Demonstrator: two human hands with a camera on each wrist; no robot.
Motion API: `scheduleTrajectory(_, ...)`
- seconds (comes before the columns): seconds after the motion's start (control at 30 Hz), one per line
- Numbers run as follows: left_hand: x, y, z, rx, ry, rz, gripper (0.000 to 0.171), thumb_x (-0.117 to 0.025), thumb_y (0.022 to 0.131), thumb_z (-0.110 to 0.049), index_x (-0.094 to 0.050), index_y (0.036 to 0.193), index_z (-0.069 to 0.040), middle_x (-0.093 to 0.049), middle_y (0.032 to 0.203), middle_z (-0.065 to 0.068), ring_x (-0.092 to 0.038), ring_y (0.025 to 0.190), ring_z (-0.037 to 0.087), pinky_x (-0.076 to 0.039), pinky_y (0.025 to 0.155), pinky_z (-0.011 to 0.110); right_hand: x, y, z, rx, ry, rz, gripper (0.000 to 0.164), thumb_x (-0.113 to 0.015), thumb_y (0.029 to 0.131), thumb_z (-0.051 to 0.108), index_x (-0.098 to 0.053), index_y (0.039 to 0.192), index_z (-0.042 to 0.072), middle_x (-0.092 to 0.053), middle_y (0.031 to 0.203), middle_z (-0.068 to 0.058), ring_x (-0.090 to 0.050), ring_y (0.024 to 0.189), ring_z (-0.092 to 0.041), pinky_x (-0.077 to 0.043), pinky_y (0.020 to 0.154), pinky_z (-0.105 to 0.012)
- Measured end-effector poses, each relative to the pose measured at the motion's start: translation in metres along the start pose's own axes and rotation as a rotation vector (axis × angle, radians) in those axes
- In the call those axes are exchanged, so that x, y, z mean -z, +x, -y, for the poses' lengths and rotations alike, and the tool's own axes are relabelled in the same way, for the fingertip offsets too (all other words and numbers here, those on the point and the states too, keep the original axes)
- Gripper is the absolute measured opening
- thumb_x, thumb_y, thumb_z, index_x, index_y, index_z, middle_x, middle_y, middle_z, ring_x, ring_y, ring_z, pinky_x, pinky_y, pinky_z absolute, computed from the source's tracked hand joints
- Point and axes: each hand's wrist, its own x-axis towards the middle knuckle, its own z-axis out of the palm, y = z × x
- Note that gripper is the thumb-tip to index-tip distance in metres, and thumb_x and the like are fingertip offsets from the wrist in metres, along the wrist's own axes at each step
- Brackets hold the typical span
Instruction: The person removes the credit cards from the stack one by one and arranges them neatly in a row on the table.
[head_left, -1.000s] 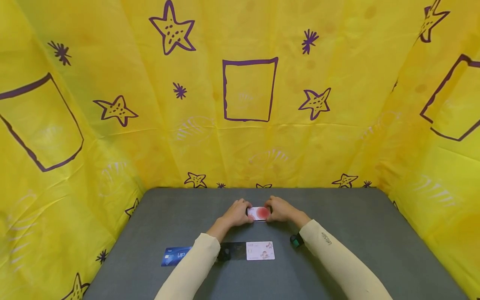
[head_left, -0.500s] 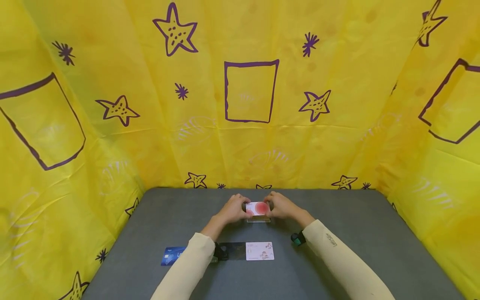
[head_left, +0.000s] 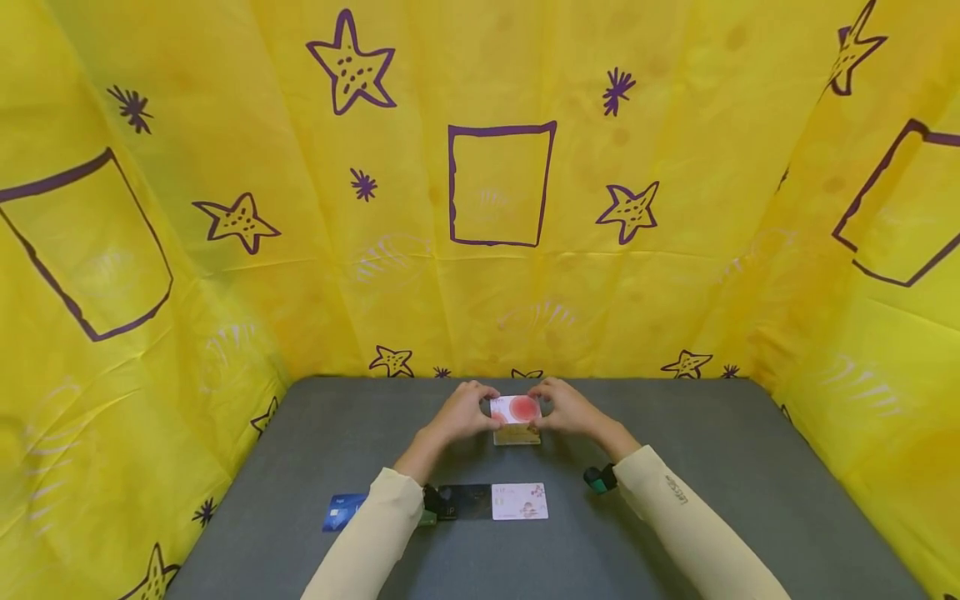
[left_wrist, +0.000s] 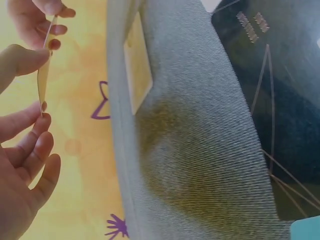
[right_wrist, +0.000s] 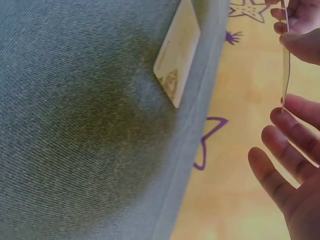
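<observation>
Both hands hold a white card with a red circle (head_left: 516, 409) by its two short ends, raised over the far part of the table. My left hand (head_left: 467, 408) pinches its left end between thumb and fingers, and my right hand (head_left: 567, 407) pinches the right end. From both wrist cameras the raised card (left_wrist: 45, 82) shows nearly edge-on. A gold card (head_left: 516, 435) lies on the grey table just below it; the right wrist view shows a brown pattern at one corner of that gold card (right_wrist: 178, 52).
Nearer the body lies a row of cards: a blue card (head_left: 342, 512), a green one (head_left: 428, 518) mostly hidden by the left forearm, a black card (head_left: 471, 502) and a white floral card (head_left: 520, 502). Yellow cloth (head_left: 502, 317) surrounds the grey table (head_left: 645, 517).
The white card with the red circle has risen and moved away from the body in both hands, uncovering the gold card beneath. The left forearm has shifted slightly left.
</observation>
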Motion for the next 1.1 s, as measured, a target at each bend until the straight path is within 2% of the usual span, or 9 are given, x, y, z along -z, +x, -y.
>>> scheduleTrajectory(0.2,0.009,-0.002,-0.007,-0.007,0.010,-0.004,0.050,-0.081,0.074,-0.031,-0.068,0.116,-0.006,-0.064,0.111,0.010,-0.054,0.105,0.025,-0.045,0.093,0.041,0.007,0.000,0.001,0.036,0.003,-0.013,0.051,-0.080,0.073,0.027,-0.067,0.115,0.001,-0.060,0.103,-0.010,-0.056,0.094,-0.025,-0.049,0.082,-0.041)
scheduleTrajectory(0.43,0.024,-0.005,-0.013,0.000,-0.021,-0.017,0.051,-0.081,0.075,-0.032,-0.067,0.117,-0.008,-0.062,0.110,0.013,-0.054,0.098,0.025,-0.046,0.085,0.040,0.015,-0.003,0.009,0.077,0.044,-0.069,0.052,-0.080,0.075,0.025,-0.065,0.119,0.001,-0.059,0.104,-0.010,-0.056,0.096,-0.033,-0.048,0.079,-0.036)
scheduleTrajectory(0.53,0.030,-0.006,-0.016,-0.003,-0.019,-0.027,0.051,-0.081,0.074,-0.033,-0.068,0.117,-0.009,-0.062,0.108,0.013,-0.054,0.096,0.025,-0.046,0.083,0.040,0.018,-0.004,0.012,0.089,0.066,-0.093,0.051,-0.081,0.076,0.023,-0.065,0.120,0.001,-0.060,0.107,-0.011,-0.057,0.098,-0.031,-0.049,0.079,-0.035)
scheduleTrajectory(0.77,0.042,-0.009,-0.024,0.029,-0.022,-0.040,0.051,-0.082,0.073,-0.033,-0.069,0.116,-0.009,-0.063,0.112,0.012,-0.054,0.102,0.026,-0.047,0.089,0.043,0.026,-0.005,0.021,0.103,0.085,-0.119,0.049,-0.080,0.077,0.022,-0.066,0.119,0.001,-0.060,0.109,-0.011,-0.054,0.092,-0.025,-0.046,0.076,-0.031)
scheduleTrajectory(1.0,0.049,-0.012,-0.031,0.015,-0.035,-0.062,0.051,-0.083,0.073,-0.029,-0.067,0.117,-0.008,-0.062,0.113,0.010,-0.053,0.105,0.026,-0.046,0.091,0.045,0.034,-0.006,0.030,0.121,0.102,-0.145,0.046,-0.081,0.076,0.016,-0.067,0.116,0.000,-0.060,0.105,-0.012,-0.056,0.097,-0.031,-0.050,0.080,-0.048)
scheduleTrajectory(1.1,0.052,-0.013,-0.034,-0.007,-0.018,-0.068,0.053,-0.083,0.073,-0.031,-0.067,0.118,-0.008,-0.062,0.112,0.009,-0.054,0.105,0.027,-0.046,0.092,0.045,0.037,-0.007,0.032,0.130,0.093,-0.153,0.045,-0.081,0.076,0.019,-0.067,0.115,0.001,-0.060,0.104,-0.011,-0.057,0.098,-0.033,-0.049,0.079,-0.042)
